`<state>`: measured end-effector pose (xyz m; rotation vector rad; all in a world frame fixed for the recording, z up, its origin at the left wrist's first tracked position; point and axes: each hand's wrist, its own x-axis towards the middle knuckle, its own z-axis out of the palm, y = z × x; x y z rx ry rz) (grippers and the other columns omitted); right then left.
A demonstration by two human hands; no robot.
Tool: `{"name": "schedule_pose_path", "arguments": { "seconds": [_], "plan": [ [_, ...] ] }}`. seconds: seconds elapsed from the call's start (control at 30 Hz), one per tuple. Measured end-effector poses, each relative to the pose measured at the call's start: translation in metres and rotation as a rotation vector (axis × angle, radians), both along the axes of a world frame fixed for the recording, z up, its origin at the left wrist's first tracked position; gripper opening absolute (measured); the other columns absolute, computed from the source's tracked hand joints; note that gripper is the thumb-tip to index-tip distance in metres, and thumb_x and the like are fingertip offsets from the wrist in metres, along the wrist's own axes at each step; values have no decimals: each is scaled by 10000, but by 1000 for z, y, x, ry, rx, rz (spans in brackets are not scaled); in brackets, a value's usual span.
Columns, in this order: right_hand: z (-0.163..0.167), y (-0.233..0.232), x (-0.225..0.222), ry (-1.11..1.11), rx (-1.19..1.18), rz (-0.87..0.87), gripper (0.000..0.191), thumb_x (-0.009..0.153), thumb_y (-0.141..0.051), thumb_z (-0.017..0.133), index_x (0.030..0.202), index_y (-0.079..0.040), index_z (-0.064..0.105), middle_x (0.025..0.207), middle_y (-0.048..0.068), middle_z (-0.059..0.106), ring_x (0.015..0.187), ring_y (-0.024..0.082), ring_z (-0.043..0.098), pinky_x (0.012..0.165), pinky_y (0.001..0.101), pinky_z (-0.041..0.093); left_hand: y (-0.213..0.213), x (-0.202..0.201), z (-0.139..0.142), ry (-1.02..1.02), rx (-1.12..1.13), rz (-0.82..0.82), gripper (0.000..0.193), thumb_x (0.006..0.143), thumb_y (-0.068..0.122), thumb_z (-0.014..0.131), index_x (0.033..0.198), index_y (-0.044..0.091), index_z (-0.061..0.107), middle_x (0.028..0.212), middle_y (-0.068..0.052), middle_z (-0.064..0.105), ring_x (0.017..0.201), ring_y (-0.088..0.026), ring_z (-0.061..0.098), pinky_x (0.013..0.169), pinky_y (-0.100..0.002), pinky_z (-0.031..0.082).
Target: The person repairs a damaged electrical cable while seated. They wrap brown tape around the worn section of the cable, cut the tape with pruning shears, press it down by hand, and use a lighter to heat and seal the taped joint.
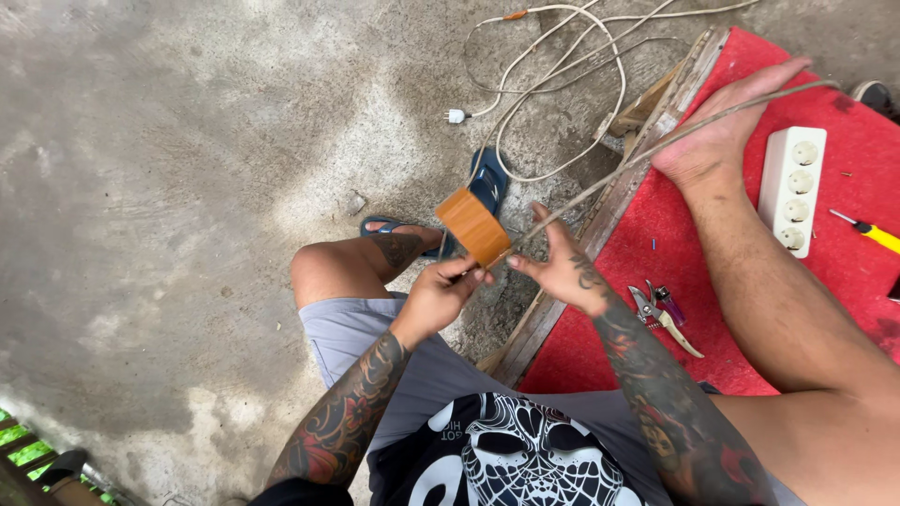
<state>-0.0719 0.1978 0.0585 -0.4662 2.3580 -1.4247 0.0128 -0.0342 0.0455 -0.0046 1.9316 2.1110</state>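
My left hand (441, 295) grips a roll of brown packing tape (473, 225), held up above my bent left knee. Close beside it, my right hand (562, 267) pinches a thin grey cable (656, 145) at its near end, right at the roll's edge. From there the cable runs taut, up and to the right, across my bare right foot (717, 141), which rests on a red mat (656, 253). Whether tape is wrapped on the cable is hidden by my fingers.
On the red mat lie a white power strip (792, 187), a yellow-handled screwdriver (877, 234) and small cutters (661, 309). A wooden board (600, 215) edges the mat. A loose white cord with a plug (457, 116) loops on the concrete floor. A blue sandal (487, 183) lies below the tape.
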Motion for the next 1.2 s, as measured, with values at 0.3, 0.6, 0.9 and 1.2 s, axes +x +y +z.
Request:
{"name": "schedule_pose_path", "arguments": {
  "seconds": [0.3, 0.6, 0.9, 1.2],
  "plan": [
    [92, -34, -34, -373, 441, 49, 644, 1039, -583, 475, 1060, -18, 781, 894, 190, 761, 866, 269, 732, 790, 380, 539, 16, 10, 25, 355, -585, -28, 287, 840, -77, 626, 1035, 82, 763, 1131, -84, 744, 929, -290, 742, 768, -347, 581],
    [76, 7, -8, -675, -224, 167, 455, 922, -378, 701, 1192, -12, 688, 1074, 74, 743, 966, 122, 664, 864, 279, 540, -3, 1, 30, 140, -250, 201, 190, 960, 116, 630, 1068, 57, 485, 948, -69, 758, 867, -142, 756, 708, -301, 601],
    [33, -2, 27, -1152, -307, -43, 605, 954, -551, 464, 1098, -9, 689, 865, 95, 766, 764, 176, 745, 716, 341, 604, 8, -4, 52, -105, -625, -45, 274, 949, 289, 720, 1122, 77, 702, 699, -79, 686, 598, -158, 645, 590, -321, 511],
    [-4, -3, 37, -545, -299, -80, 227, 935, -161, 699, 1119, -40, 753, 1084, 70, 742, 1003, 155, 644, 897, 318, 522, 17, 3, 27, -127, -335, 61, 215, 970, 209, 717, 898, 40, 606, 668, -9, 632, 582, -69, 532, 527, -263, 436]
  ]
}}
